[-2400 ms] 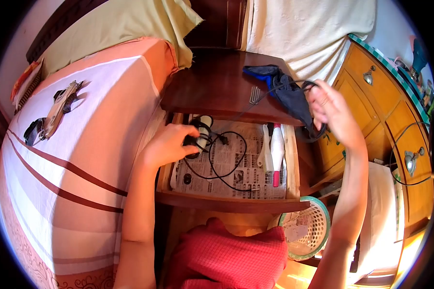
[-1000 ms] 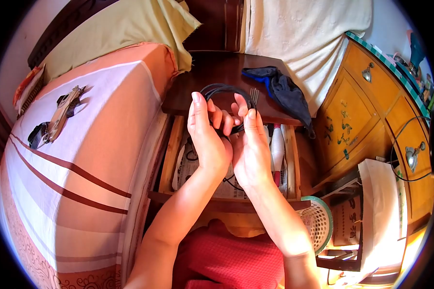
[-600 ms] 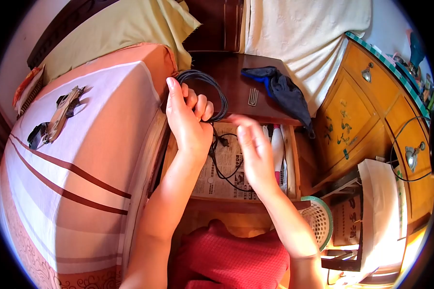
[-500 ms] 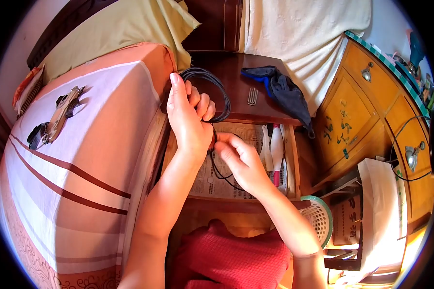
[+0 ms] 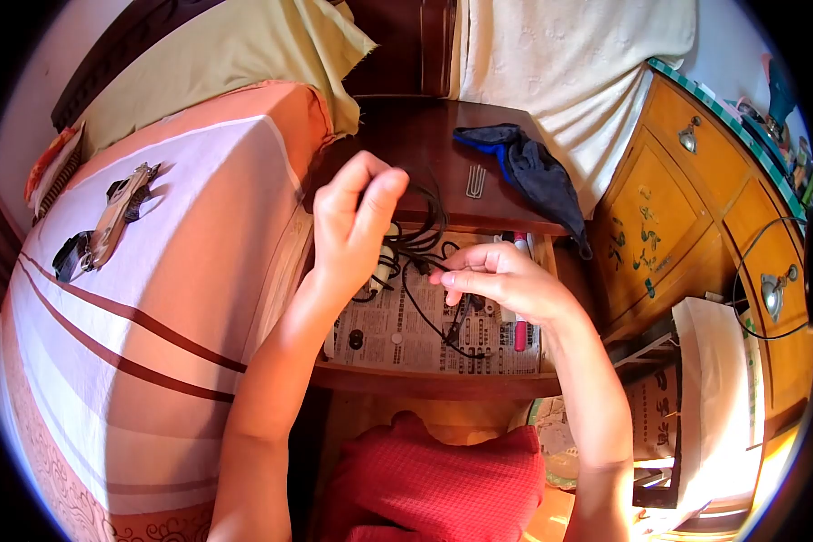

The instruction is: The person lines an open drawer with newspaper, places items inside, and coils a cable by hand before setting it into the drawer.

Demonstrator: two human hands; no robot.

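My left hand is closed on a coiled black cable, holding it up over the front of an open drawer. The loops hang to the right of its fingers. My right hand pinches a strand of the same cable between thumb and fingers, lower and to the right. Loose cable trails down over the newspaper that lines the drawer. A pale object in the drawer lies partly behind the loops.
A dark cloth item with blue trim and a bent metal piece lie on the dark wooden top. The bed stands left, with a strap-like item on it. A wooden cabinet is at right.
My right hand has moved right and up, drawing the strand away from my left hand. My left hand has turned, and the coil now hangs lower over the drawer.
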